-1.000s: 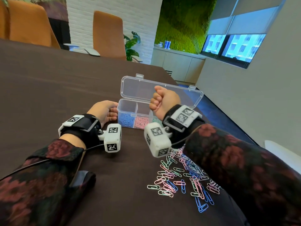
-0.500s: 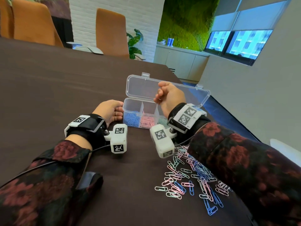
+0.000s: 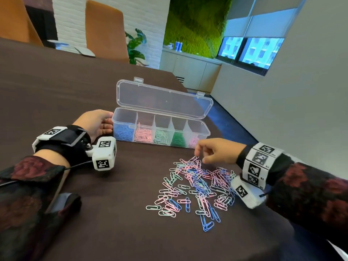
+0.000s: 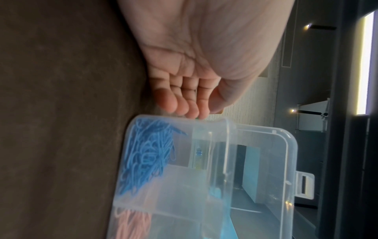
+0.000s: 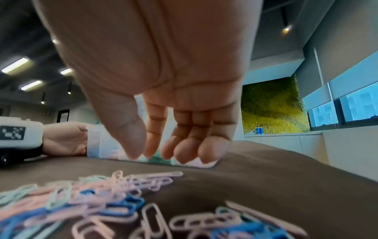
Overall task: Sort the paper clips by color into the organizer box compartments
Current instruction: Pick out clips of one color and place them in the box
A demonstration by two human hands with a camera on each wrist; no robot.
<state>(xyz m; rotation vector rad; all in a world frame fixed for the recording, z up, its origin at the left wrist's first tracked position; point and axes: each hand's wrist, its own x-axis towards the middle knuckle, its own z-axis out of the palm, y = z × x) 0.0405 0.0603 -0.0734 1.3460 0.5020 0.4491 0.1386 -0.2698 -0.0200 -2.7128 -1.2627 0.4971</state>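
Observation:
A clear organizer box point(image 3: 204, 131) stands on the dark table with its lid point(image 3: 163, 99) up. Its compartments hold blue point(image 3: 124, 133), pink, pale green, dark green and light pink clips. A loose pile of mixed paper clips point(image 3: 195, 185) lies in front of it. My left hand point(image 3: 98, 122) rests against the box's left end, fingers point(image 4: 184, 105) touching its wall point(image 4: 229, 129). My right hand point(image 3: 216, 152) hovers over the far edge of the pile point(image 5: 102, 202), fingers point(image 5: 184, 150) loosely bent downward, holding nothing.
The table's right edge point(image 3: 235, 129) runs close beside the box. Orange chairs point(image 3: 105, 31) stand at the far side. A dark strap point(image 3: 62, 202) lies near my left sleeve.
My right hand has come back from above the box to the pile and relaxed its fist. The left hand stays at the box's left end.

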